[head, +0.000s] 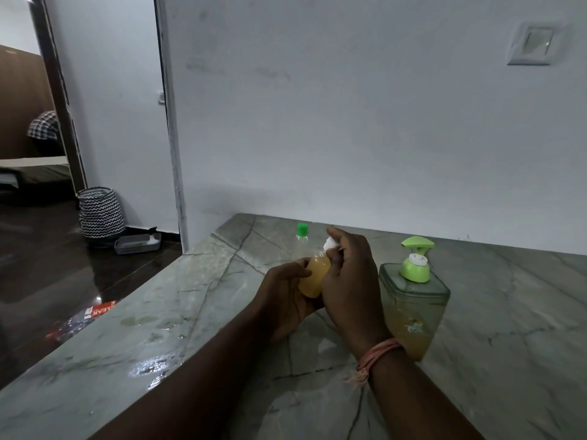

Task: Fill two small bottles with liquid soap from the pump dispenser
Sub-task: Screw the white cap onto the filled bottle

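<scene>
Amber-yellow soap fills nearly all of the small clear bottle (314, 274), which is held above the middle of the grey veined stone counter (203, 312), tilted a little with its neck toward the wall. The left hand (286, 300) cups the bottle's body from the left and below, its fingers curled around the base. The right hand (349, 281) closes over the bottle's right side, and its fingertips (333, 249) pinch the white cap (328, 244) at the neck; whether the cap is fully seated cannot be told. A pink thread band (378, 354) circles the right wrist.

Just right of the right hand stands the pump dispenser (413, 306), a clear green-tinted container with a green pump head, holding yellow soap in its lower half. Behind the hands, near the wall, a second small bottle (302, 233) with a green cap stands upright, mostly hidden by the fingers. Wet patches shine on the counter's left part.

Beyond the counter's left edge, on the dark floor, sit a black-and-white zigzag basket (101, 214) and a grey tray (138, 244), both against the white wall beside a doorway.
</scene>
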`<state>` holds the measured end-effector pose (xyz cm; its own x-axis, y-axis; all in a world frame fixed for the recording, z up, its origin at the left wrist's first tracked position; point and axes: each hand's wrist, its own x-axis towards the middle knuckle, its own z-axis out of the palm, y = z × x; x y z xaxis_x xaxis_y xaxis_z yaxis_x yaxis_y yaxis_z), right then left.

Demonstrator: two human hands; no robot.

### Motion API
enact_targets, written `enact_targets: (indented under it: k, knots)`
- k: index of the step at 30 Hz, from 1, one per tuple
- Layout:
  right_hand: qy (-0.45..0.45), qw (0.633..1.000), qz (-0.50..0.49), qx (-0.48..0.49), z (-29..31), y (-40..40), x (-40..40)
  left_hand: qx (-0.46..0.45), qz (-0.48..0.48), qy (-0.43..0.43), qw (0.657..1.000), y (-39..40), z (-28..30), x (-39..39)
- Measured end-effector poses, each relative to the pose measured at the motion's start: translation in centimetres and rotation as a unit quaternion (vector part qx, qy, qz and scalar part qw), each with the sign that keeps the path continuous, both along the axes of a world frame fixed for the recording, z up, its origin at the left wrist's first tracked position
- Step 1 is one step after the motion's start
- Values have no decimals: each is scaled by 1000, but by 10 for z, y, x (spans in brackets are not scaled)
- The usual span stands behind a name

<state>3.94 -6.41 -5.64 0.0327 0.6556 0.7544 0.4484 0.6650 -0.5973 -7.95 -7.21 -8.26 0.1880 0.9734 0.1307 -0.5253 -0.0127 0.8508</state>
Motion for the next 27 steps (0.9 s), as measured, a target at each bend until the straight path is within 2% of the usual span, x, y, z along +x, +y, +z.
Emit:
enact_targets:
  k: [5, 12, 20, 27]
  knots:
    - [-2, 1000, -9, -23, 0, 4, 1, -8, 21, 0, 1000, 0, 2, -1]
    - [87, 993, -20, -78, -3, 4, 4, -7, 11, 2, 1000, -1, 2, 2]
    - [52, 998, -20, -37, -10, -10, -10, -33, 25, 38, 998, -6, 7, 2]
    - [98, 994, 24, -45, -12, -13, -10, -23, 48, 35, 998, -9, 9, 2]
